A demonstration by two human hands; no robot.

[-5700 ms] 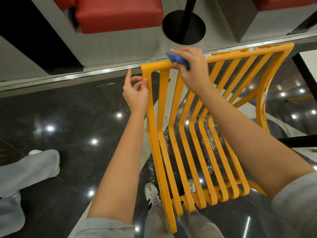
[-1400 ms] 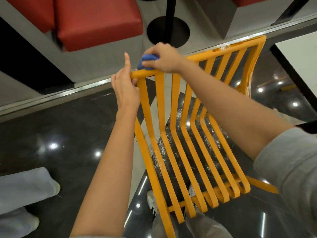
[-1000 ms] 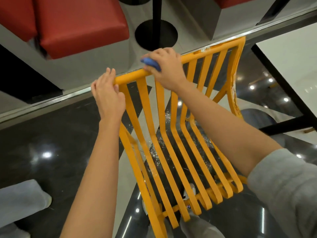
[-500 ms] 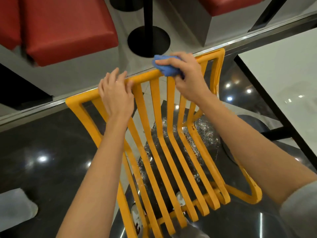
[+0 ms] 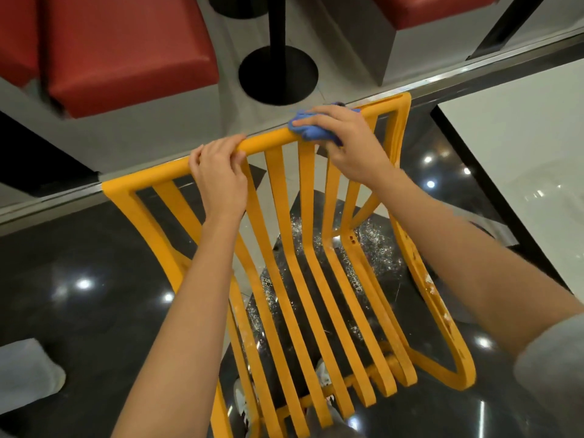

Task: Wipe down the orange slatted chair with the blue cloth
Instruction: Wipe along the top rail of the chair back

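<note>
The orange slatted chair (image 5: pixel 286 257) fills the middle of the head view, its top rail running from lower left up to upper right. My left hand (image 5: pixel 219 177) grips that rail near its middle, fingers curled over it. My right hand (image 5: pixel 346 143) holds the bunched blue cloth (image 5: pixel 311 131) against the rail's right part, close to the right corner. Most of the cloth is hidden under my fingers.
Red cushioned seats (image 5: pixel 126 49) and a black round table base (image 5: pixel 278 74) stand beyond the chair. A white tabletop (image 5: pixel 518 159) is at the right. The floor is dark glossy tile (image 5: pixel 79 279); another person's trouser leg and shoe (image 5: pixel 28 371) are at the lower left.
My right hand has slid the cloth rightward along the top rail. My left hand moved from the left corner to a grip near the rail's middle, and the chair turned, showing its left side.
</note>
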